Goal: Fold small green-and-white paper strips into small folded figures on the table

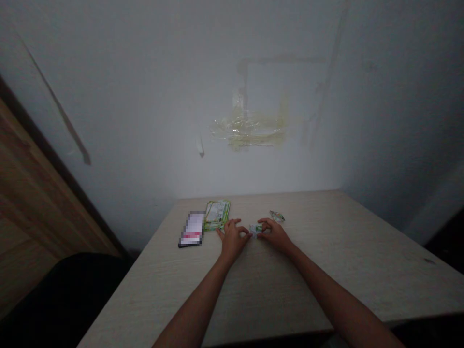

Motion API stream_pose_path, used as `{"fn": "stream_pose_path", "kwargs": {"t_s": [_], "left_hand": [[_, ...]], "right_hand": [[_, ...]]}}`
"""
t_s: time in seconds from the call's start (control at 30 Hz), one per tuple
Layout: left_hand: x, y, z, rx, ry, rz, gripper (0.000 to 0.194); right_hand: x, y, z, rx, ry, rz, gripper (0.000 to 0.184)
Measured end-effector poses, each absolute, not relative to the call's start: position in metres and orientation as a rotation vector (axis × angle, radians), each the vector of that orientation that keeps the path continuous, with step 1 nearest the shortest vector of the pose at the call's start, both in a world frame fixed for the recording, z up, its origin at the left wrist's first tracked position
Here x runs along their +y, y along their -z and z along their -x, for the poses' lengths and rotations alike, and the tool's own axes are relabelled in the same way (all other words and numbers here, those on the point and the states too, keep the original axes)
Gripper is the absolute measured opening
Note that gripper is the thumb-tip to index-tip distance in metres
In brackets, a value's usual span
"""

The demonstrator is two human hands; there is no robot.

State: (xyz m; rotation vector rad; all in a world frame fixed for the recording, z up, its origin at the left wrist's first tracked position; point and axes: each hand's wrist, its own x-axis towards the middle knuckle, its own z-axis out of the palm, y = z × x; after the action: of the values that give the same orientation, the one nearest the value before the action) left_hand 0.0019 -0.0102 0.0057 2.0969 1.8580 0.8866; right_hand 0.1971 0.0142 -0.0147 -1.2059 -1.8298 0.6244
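Grey wall [163,96], patched with clear tape [250,128], rises beyond the grip, above a pale table [326,261]. Left hand [234,238] and right hand [274,234] each pinch one end of a small green-and-white paper [257,228], held between them; whether it touches the table is unclear. Just past the right hand lies a scrap [277,215]. Left of the grip, slightly farther off, sits a green stack [217,212], with a phone [192,229] just beside it, screen blurred.
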Motion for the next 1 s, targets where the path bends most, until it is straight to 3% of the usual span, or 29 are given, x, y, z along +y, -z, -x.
{"fn": "stream_pose_path", "kwargs": {"t_s": [0.27,0.53,1.0], "left_hand": [[-0.0107,-0.0056,-0.0014,1.868,-0.884,-2.111,0.011],[-0.0145,-0.0090,0.0000,1.829,-0.993,-2.178,0.037],[-0.0128,-0.0065,0.0023,1.858,-0.851,-2.210,0.008]], "right_hand": [[0.0174,0.0180,-0.1988,-1.831,-0.639,1.203,0.039],[0.0204,0.0213,-0.1998,-1.838,-0.406,1.160,0.011],[0.0144,0.0166,-0.2005,-2.085,-0.309,1.081,0.018]]}}
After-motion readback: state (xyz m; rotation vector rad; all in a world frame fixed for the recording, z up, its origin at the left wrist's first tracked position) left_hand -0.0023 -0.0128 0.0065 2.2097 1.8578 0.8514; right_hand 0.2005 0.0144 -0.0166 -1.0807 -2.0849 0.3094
